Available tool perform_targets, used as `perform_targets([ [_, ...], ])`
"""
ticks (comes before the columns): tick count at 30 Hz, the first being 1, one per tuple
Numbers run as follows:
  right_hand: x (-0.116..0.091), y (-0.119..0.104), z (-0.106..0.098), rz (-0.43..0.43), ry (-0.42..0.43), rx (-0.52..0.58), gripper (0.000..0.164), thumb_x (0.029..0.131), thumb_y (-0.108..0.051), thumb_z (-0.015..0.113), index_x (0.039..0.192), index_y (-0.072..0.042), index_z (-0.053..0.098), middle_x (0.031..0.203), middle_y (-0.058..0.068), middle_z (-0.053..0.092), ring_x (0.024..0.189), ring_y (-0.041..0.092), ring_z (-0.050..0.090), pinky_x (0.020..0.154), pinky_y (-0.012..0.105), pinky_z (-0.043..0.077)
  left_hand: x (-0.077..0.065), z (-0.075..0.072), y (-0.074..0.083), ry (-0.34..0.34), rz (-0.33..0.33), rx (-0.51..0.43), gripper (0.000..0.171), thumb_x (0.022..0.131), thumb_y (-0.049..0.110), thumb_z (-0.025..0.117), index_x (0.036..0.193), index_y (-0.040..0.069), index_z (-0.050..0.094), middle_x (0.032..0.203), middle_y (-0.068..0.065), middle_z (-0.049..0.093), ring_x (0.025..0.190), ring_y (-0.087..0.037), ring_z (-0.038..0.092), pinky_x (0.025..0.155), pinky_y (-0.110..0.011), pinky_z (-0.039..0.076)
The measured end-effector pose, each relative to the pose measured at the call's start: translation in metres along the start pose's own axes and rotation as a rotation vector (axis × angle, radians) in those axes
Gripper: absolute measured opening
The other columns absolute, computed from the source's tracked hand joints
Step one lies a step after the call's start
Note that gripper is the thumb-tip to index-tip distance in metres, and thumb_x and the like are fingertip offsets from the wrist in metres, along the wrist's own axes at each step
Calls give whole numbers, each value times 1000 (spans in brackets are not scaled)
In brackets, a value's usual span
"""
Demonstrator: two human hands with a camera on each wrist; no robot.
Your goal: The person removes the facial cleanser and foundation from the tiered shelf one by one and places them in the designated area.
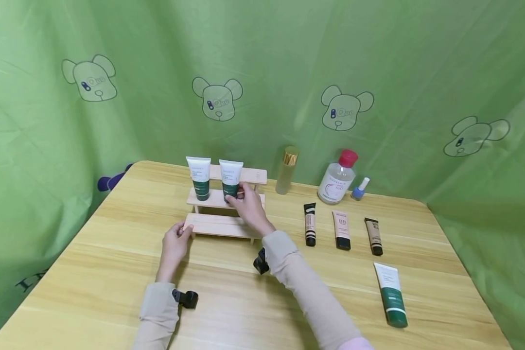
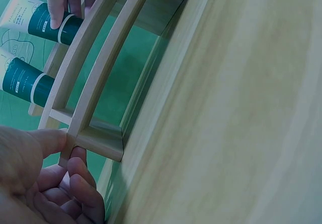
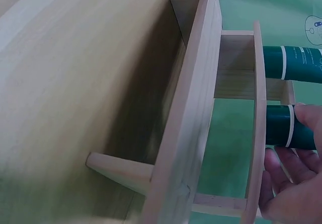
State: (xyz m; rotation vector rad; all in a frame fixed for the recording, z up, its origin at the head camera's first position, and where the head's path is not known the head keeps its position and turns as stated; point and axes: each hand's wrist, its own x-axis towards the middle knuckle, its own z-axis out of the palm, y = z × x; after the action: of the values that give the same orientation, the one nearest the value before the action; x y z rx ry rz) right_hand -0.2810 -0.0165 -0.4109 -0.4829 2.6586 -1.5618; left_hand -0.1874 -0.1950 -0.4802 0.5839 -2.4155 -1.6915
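Note:
A three-step wooden display stand (image 1: 214, 224) sits at the table's back left. My left hand (image 1: 173, 247) pinches the left end of its lowest step, thumb on top and fingers underneath, as the left wrist view shows. On the middle step, my right hand (image 1: 252, 210) holds a white-and-green squeeze tube (image 1: 231, 171) near its dark cap, thumb in front. The tube is upright, cap down at the board. Left of it another squeeze tube (image 1: 201, 176) of the same kind stands upright on that step, untouched. The lowest step holds nothing.
Right of the stand are a gold-capped bottle (image 1: 286, 172), a red-capped clear bottle (image 1: 336, 181) and a blue nail polish (image 1: 359, 189). Before them lie small tubes, including a pink one (image 1: 341, 229), and a larger green-and-white tube (image 1: 391, 296). A green curtain (image 1: 280, 63) hangs behind.

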Motion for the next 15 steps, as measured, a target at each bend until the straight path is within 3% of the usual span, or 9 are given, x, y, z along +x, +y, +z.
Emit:
perform_targets([
  [15,-17,10,-1,-36,46,105,40,89,-12,66,124,1,51,109,15,60,95,24,57,84,35,48,1,-1,-2,6,0,7,46,98,24,51,132,-7,48,96,-12,56,72,-12,45,60,-21,39],
])
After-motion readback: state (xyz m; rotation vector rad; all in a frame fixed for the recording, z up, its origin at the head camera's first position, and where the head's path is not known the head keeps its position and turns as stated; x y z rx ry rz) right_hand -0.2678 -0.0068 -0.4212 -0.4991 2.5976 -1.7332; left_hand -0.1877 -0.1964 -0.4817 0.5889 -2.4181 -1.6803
